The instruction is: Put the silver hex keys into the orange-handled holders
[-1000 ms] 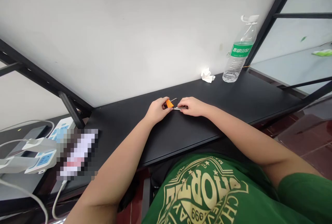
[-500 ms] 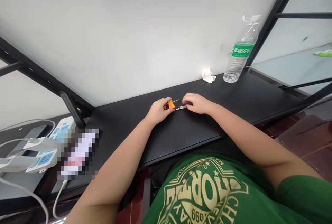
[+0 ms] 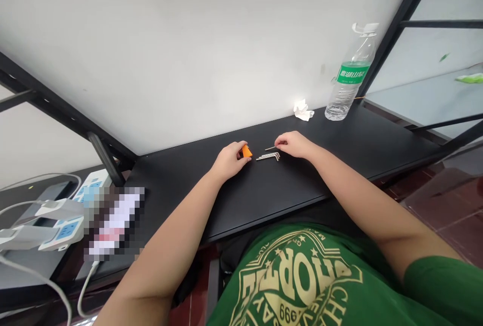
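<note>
My left hand [image 3: 229, 160] grips a small orange hex key holder [image 3: 246, 151] between thumb and fingers, just over the black tabletop. Pinched in the fingertips of my right hand [image 3: 292, 144] is a thin metal hex key [image 3: 270, 148], its straight end pointing left toward the holder, with a gap between them. My fingers hide the key's other end. Several L-shaped hex keys [image 3: 268, 156] lie side by side on the table between my hands, their bent ends to the right.
The black tabletop [image 3: 260, 190] runs along a white wall. At the back right stand a water bottle [image 3: 350, 74] and a crumpled tissue [image 3: 302, 110]. To the left are power strips [image 3: 68, 230] with chargers and cables, beside a blurred-out phone-like object [image 3: 116, 223].
My right hand has moved right and slightly away from me, and a hex key now shows in its fingers. The key that stuck out by the orange holder is gone from there.
</note>
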`<state>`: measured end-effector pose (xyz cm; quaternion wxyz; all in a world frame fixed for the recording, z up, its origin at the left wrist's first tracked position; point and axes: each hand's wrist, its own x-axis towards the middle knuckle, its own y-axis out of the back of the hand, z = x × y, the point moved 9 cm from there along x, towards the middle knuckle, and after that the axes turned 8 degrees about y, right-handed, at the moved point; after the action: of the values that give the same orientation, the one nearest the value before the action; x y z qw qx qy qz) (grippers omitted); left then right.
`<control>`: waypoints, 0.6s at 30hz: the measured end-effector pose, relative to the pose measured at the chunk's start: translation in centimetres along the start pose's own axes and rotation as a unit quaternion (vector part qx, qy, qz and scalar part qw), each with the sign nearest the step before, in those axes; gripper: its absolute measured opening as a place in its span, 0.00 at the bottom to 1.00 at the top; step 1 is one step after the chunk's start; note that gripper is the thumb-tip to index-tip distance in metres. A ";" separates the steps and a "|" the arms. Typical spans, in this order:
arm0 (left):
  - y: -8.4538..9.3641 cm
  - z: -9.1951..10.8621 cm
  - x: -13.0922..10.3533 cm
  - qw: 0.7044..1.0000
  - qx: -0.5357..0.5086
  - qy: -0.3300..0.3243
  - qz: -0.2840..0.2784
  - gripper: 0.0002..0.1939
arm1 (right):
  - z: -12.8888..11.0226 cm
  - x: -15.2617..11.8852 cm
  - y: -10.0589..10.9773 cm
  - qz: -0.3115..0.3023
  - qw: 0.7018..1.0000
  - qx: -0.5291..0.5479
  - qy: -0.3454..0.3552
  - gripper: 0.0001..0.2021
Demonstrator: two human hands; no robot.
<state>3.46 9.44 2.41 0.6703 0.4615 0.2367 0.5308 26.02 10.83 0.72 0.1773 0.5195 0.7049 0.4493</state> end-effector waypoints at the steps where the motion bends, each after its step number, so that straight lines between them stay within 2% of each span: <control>1: 0.0 0.0 0.0 1.000 -0.003 -0.002 0.000 0.25 | 0.3 0.0 -0.2 -0.019 1.000 -0.022 0.002 0.09; 6: -0.5 0.5 -0.1 0.999 -0.041 -0.030 0.001 0.26 | -1.1 0.0 -1.5 -0.050 0.997 -0.031 0.048 0.14; 11: -1.0 1.2 -0.4 0.996 -0.071 -0.057 -0.012 0.26 | -2.8 0.0 -1.9 -0.034 0.995 0.008 0.096 0.18; 16: -1.1 2.0 -0.7 0.995 -0.068 -0.074 -0.012 0.26 | -1.9 -0.2 -0.1 0.031 0.998 0.018 0.059 0.16; 18: -1.1 2.2 -0.8 0.994 -0.072 -0.077 -0.010 0.26 | -1.5 -0.3 0.1 0.021 0.999 0.000 0.039 0.14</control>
<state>5.50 7.91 2.33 0.7234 0.4492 0.1495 0.5026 25.12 9.95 1.50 0.1399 0.5163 0.7001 0.4731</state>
